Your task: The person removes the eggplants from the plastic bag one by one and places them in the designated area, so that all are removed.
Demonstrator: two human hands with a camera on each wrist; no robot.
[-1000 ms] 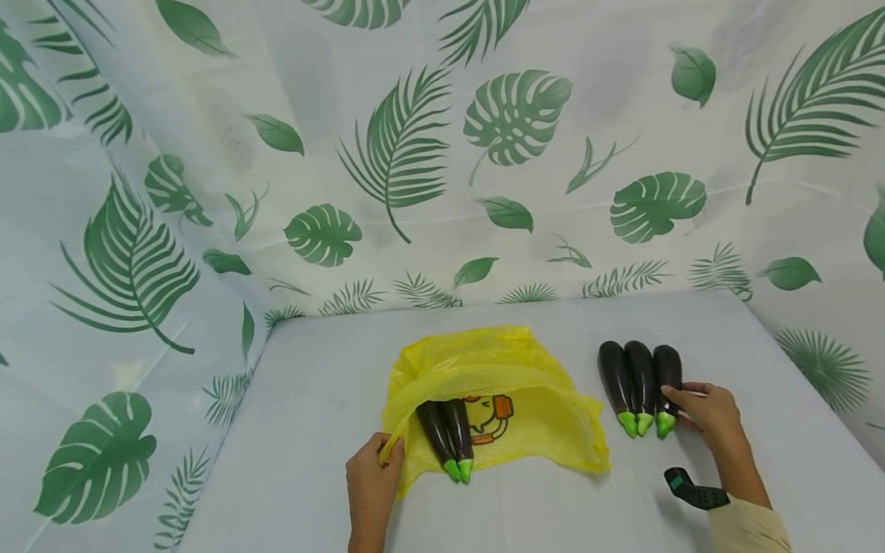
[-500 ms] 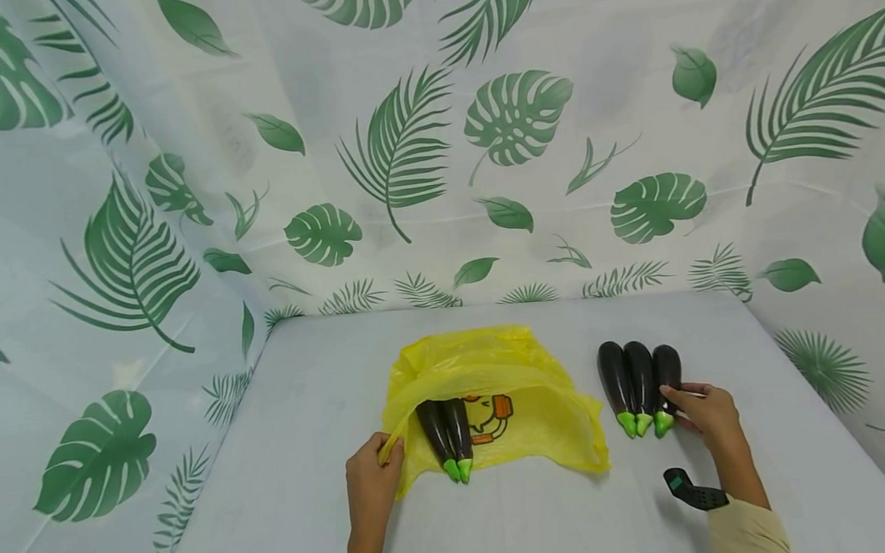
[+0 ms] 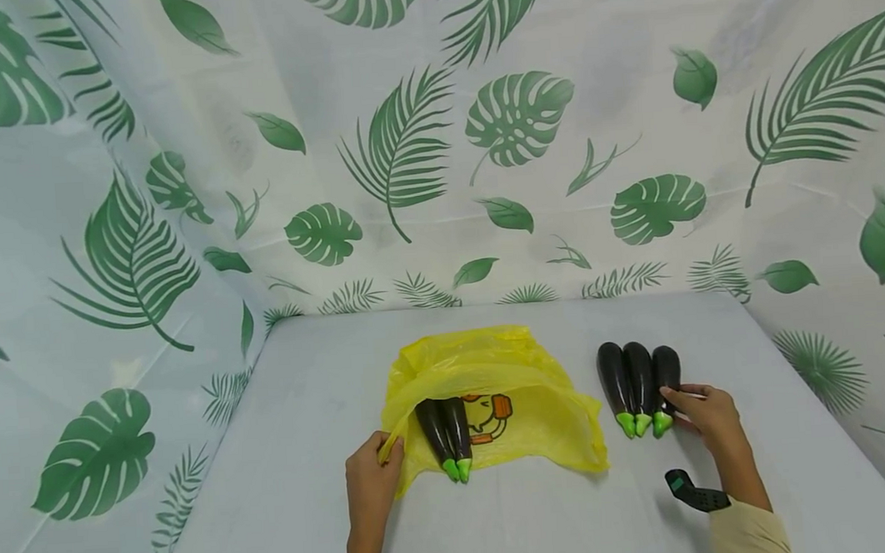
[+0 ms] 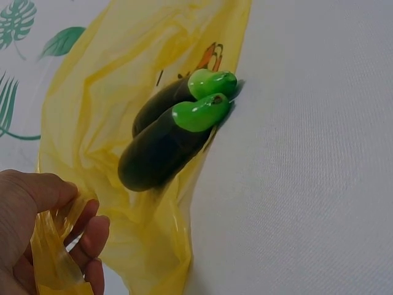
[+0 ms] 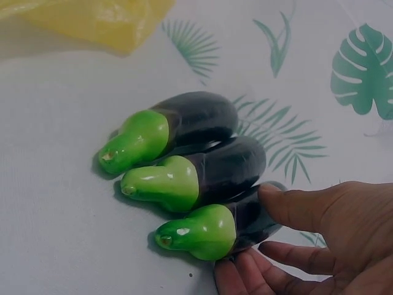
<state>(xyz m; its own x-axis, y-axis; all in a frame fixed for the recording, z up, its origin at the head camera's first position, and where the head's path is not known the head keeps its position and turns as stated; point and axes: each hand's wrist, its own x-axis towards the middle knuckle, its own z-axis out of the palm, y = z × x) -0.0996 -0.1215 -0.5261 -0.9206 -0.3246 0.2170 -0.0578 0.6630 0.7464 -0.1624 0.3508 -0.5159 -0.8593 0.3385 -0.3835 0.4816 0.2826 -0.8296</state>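
Note:
A yellow plastic bag (image 3: pixel 548 430) lies with its mouth facing me, its left edge pinched and lifted by my left hand (image 3: pixel 374 476). Inside the mouth rest two dark eggplants (image 3: pixel 446 431), green stem ends toward me. In the left wrist view, the thumb and fingers of the left hand (image 4: pixel 43 227) curl round the bunched bag edge. To the right of the bag, three more eggplants (image 3: pixel 639 379) lie side by side. My right hand (image 3: pixel 711 413) grips the rightmost eggplant (image 5: pixel 212 230), thumb on top and fingers along its side.
A white table (image 3: pixel 285 418) bears everything. Behind and beside it hang white sheets (image 3: pixel 412 261) printed with green leaves. A black strap-like piece (image 3: pixel 696 490) sits at the right wrist, just over the table.
Almost nothing differs. Both hands keep their places on the bag and the rightmost eggplant; the eggplant's stem end shifts very slightly to the left.

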